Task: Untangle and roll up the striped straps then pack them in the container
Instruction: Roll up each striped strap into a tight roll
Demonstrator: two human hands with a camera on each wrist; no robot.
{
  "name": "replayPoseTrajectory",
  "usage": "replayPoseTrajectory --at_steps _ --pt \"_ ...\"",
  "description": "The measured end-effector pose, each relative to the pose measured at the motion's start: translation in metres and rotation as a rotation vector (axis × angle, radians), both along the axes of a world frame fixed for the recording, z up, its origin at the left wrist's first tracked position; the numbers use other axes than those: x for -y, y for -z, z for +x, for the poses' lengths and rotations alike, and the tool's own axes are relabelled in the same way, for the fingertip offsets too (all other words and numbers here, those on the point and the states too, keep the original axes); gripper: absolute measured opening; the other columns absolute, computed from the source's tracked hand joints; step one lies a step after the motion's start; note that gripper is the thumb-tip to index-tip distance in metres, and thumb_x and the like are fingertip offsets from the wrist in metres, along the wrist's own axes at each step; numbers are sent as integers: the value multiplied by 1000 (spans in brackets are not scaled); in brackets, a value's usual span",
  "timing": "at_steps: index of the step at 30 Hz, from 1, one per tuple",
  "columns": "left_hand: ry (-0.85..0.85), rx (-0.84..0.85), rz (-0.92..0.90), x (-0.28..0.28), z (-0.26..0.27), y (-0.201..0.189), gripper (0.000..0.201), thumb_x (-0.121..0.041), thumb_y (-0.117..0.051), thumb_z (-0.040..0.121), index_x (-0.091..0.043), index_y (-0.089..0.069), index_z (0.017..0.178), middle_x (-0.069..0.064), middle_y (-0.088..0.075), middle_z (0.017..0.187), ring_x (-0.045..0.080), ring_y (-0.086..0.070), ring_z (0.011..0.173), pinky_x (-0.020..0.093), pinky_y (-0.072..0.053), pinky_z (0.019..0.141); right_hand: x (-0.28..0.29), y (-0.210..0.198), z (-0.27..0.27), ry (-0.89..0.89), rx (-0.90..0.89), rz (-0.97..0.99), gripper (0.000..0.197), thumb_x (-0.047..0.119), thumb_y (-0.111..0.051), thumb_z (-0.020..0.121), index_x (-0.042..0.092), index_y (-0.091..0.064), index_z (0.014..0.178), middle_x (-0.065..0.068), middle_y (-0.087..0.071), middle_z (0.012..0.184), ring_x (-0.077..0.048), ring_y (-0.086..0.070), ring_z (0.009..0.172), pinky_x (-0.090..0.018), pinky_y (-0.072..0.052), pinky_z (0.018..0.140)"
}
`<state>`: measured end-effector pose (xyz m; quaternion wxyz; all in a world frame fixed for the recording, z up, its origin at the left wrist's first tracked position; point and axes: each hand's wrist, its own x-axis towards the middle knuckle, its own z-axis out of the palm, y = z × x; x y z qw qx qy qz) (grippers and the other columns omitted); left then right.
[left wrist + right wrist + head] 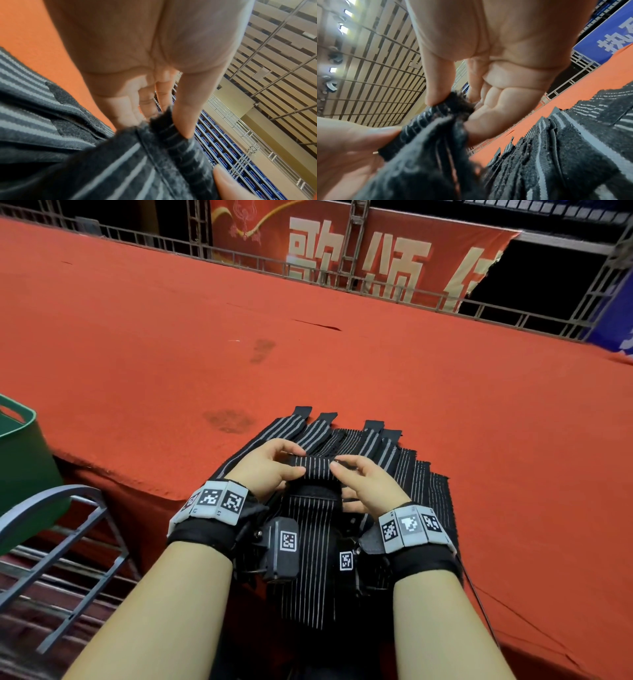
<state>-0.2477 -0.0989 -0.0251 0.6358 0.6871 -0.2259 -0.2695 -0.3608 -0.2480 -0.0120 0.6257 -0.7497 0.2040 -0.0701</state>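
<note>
Several black straps with grey stripes (346,440) lie side by side over the near edge of the red-covered stage (308,344). One strap (313,469) is lifted above the pile, its end curled into a small roll. My left hand (274,463) pinches the roll's left end between thumb and fingers (181,116). My right hand (363,477) pinches the right end (452,105). The rest of that strap (305,559) hangs down between my wrists. The green container (20,460) stands at the far left, apart from both hands.
A grey metal chair frame (61,525) stands below the container at the lower left. The red surface stretches far ahead to a metal railing (342,278) with a red banner (359,251) behind it. A blue banner (613,313) hangs at the right.
</note>
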Motion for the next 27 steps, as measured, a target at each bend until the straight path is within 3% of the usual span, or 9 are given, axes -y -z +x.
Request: replayPoseTrajectory --at_steps 3,5,8,12,16,21,23,25,27 --pt "-20 -8 14 -1 1 1 37 -2 -70 76 -31 -60 96 6 -57 118 23 -60 105 43 -52 88 -1 0 -1 -1 35 6 14 20 -58 92 21 -56 106 5 -59 87 -7 -58 61 -22 -54 55" --pt "-36 -67 -3 0 -1 1 37 -3 -67 82 -24 -56 110 6 -55 116 18 -64 92 34 -56 72 0 1 0 16 55 28 23 16 -59 91 16 -54 114 2 -61 95 -4 -61 63 -20 -51 52" --pt "10 -142 69 0 -5 -1 33 -21 -57 92 -13 -51 123 5 -60 96 11 -57 58 22 -43 45 -1 2 0 40 76 22 25 12 -59 90 17 -53 114 -3 -61 106 -9 -63 77 -20 -52 54" --pt "113 2 235 -2 -8 -6 33 -46 -47 93 -21 -58 112 13 -60 95 24 -49 72 32 -38 61 -2 0 0 62 140 63 25 6 -57 91 17 -51 113 -3 -59 108 -12 -63 84 -19 -52 53" --pt "54 96 201 -3 -6 -18 29 -39 -45 96 -17 -54 113 -9 -53 53 11 -46 47 26 -37 53 -4 -10 -1 38 207 69 25 6 -57 91 20 -52 110 -2 -60 109 -12 -64 84 -24 -53 54" --pt "-1 103 31 -12 -6 -48 9 -31 -50 95 -22 -52 94 -2 -53 68 8 -51 47 24 -40 46 -9 -35 5 1 300 -37 25 13 -59 91 32 -55 106 0 -61 114 -17 -66 95 -40 -59 71" --pt "-24 109 -25 -18 -5 -60 5 -29 -52 94 -26 -52 90 0 -57 82 16 -61 65 35 -53 59 -15 -45 9 4 320 -119 26 18 -59 91 35 -53 110 4 -59 116 -14 -64 99 -37 -58 74" --pt "-41 141 -69 -25 -5 -71 2 -30 -54 93 -29 -55 91 0 -59 92 26 -62 84 49 -51 80 -21 -55 12 8 348 -162 28 21 -58 92 36 -50 114 7 -59 115 -12 -63 99 -36 -58 76" --pt "-49 162 -103 -31 -7 -81 2 -28 -55 92 -29 -56 92 1 -59 94 25 -62 89 48 -50 84 -26 -64 13 6 377 -199 29 22 -58 92 35 -48 116 8 -59 114 -11 -62 94 -31 -58 71"
